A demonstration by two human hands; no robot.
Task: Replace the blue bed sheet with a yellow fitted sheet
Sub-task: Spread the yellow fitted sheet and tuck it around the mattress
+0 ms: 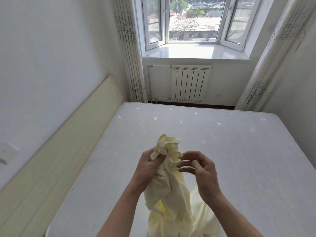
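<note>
Left hand (148, 165) grips the bunched yellow fitted sheet (168, 183) above the mattress (239, 151); right hand (199, 165) open.

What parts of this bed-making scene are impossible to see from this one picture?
Head view only:
- Yellow fitted sheet: its lower part is cut off by the bottom edge; its elastic corners are lost in the bunched folds.
- Right hand: fingertips motion-blurred, so its grip is unclear.
- Mattress: near end lies out of frame.
- Blue sheet: not in view.

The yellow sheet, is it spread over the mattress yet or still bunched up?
Bunched up. The yellow sheet hangs gathered in the left hand, the right hand at its folds; the mattress lies bare.
</note>
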